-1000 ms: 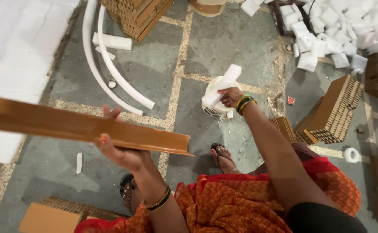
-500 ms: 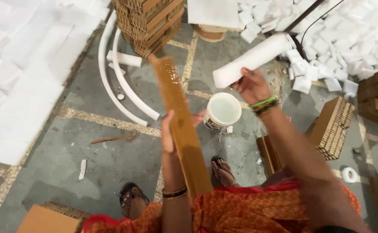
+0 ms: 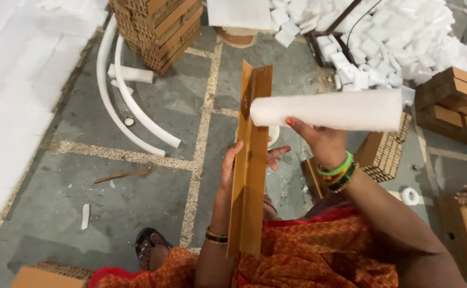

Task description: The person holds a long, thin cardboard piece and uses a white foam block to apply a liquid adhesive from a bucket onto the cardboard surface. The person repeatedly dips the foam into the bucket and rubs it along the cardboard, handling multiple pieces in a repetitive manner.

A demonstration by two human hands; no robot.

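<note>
We see the grey floor point(image 3: 137, 202) open at lower left, hemmed by white foam sheets point(image 3: 9, 96) along its left edge. Our left hand point(image 3: 244, 160) grips the long brown angle strip point(image 3: 250, 160), which points away from us. Our right hand point(image 3: 319, 140) clasps a white foam roll point(image 3: 327, 110), its left end touching the strip's upper edge.

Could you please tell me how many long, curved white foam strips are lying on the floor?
2. Both lie side by side on the floor at upper left: the outer curved strip and the inner curved strip, ending near the stone joint. Others may be hidden among the white foam sheets.
</note>
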